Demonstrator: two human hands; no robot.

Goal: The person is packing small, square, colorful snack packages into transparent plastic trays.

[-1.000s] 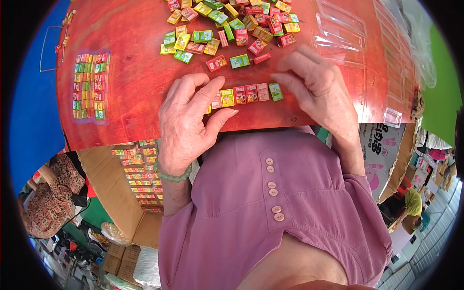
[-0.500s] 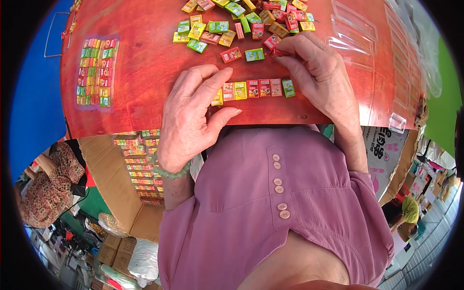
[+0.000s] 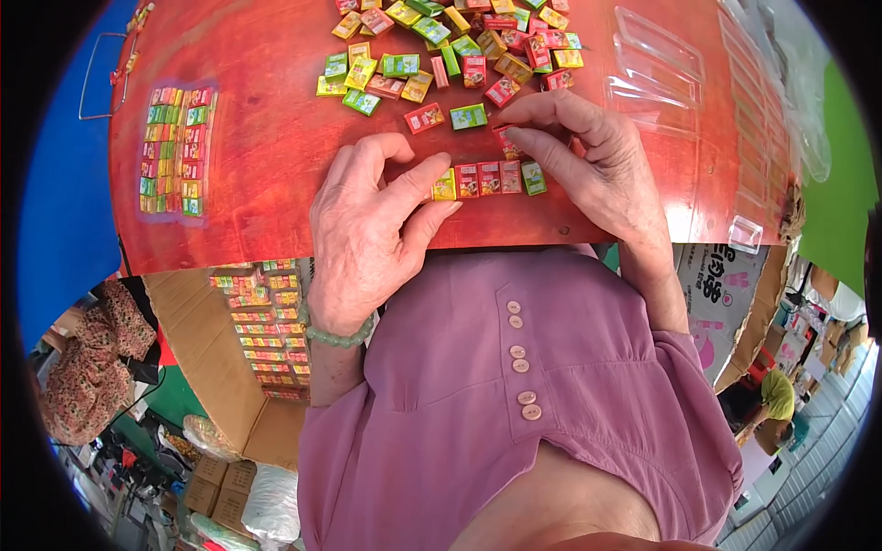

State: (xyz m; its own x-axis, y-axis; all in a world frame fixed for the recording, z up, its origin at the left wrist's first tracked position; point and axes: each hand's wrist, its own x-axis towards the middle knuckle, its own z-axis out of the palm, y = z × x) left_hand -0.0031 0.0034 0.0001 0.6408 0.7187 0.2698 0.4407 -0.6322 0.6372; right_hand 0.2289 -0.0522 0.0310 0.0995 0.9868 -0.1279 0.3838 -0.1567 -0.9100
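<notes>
A row of small printed boxes lies on the red table [image 3: 276,184]. My left hand [image 3: 363,220] is closed about the left end of that row, index finger at the upper edge and thumb at the lower, beside a yellow box [image 3: 445,185]. It hides the boxes further left. To the right follow a red box [image 3: 467,181], another red one, a pink box [image 3: 511,177] and a slightly tilted green box [image 3: 535,178]. Just above the row's right part, my right hand [image 3: 593,165] pinches a red box [image 3: 504,140] between thumb and fingers.
A heap of mixed small boxes [image 3: 432,46] spreads beyond my hands. Filled packs of boxes [image 3: 179,151] lie at left, clear plastic trays [image 3: 652,73] at right. Below the table edge, a cardboard carton [image 3: 197,331] holds more packs. Other people [image 3: 92,367] are in the background.
My right hand has brought the red box down and left toward the row. The left hand's index finger and thumb have closed in on the row, covering more of its left end.
</notes>
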